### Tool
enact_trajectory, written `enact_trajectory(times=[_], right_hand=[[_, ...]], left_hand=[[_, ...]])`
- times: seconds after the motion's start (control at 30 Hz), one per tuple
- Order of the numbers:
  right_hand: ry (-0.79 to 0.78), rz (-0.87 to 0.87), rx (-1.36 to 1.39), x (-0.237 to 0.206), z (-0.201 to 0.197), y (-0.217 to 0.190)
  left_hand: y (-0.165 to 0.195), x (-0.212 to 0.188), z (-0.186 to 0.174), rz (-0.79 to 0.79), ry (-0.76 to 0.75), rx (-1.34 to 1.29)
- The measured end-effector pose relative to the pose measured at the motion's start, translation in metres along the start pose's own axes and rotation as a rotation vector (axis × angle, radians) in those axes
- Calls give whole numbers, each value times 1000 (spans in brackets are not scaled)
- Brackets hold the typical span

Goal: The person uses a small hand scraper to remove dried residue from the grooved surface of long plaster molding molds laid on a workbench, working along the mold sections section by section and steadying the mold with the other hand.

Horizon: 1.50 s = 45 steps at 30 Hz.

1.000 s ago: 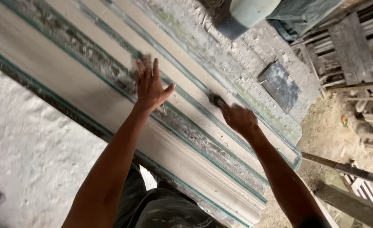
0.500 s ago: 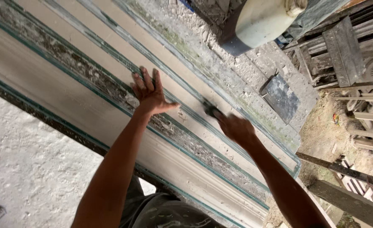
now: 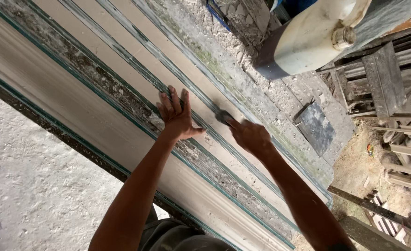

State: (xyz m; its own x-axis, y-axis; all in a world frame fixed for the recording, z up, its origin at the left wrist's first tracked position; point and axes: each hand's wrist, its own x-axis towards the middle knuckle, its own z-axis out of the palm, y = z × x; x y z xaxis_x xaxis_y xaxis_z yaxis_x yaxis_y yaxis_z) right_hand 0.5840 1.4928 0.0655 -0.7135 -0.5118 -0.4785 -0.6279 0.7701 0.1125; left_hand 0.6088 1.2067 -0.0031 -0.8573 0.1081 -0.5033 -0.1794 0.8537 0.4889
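Grey, plaster-caked small tool, dark-headed, its exact kind not discernible: sat on a pale flat band of the long moulded plaster strip, just beside a thin teal-green edging line, near the middle of the view. Right hand: fingers closed together around the tool's hidden handle, only the head protruding past the fingertips; forearm dusted white. Left hand: laid flat, palm down, fingers spread apart and holding nothing, pressed on the strip just left of the tool; fingertips reached a teal line, heel of the hand over a rough, mottled grey channel.

Long moulded plaster strip: ran diagonally from upper left to lower right, made up of smooth cream bands, teal-edged ridges and one dark crusted groove.

Rough grey concrete slab: lay alongside the strip on its upper side, spattered with plaster crumbs.

Dark square plate: rested on that slab, well apart from the hands.

Large off-white plastic jerrycan with a capped spout: stood at the slab's top right.

Weathered grey wooden frames: stacked at the right edge over sandy ground.

White, pitted plaster surface: filled the lower left.
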Motion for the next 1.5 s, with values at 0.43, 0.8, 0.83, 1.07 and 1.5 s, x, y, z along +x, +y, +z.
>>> enact_trajectory(times=[0.43,0.8,0.83,1.07,1.5], right_hand=[[-39,17,5,17,-13,-9],[-205,156,24,-46,-39,-4],[-205,142,-8,-20,-43,-12],[24,-28,-21,109,-67,-48],[-169,95,92,131,-93,-71]], left_hand=[[12,-4,-19,-91,-114,3],[3,-1,-10,-41,-22,-131],[2,-2,-9,-25,15,-157],[-4,-3,0,37,182,-257],[-1,-4,-3,37,195,-275]])
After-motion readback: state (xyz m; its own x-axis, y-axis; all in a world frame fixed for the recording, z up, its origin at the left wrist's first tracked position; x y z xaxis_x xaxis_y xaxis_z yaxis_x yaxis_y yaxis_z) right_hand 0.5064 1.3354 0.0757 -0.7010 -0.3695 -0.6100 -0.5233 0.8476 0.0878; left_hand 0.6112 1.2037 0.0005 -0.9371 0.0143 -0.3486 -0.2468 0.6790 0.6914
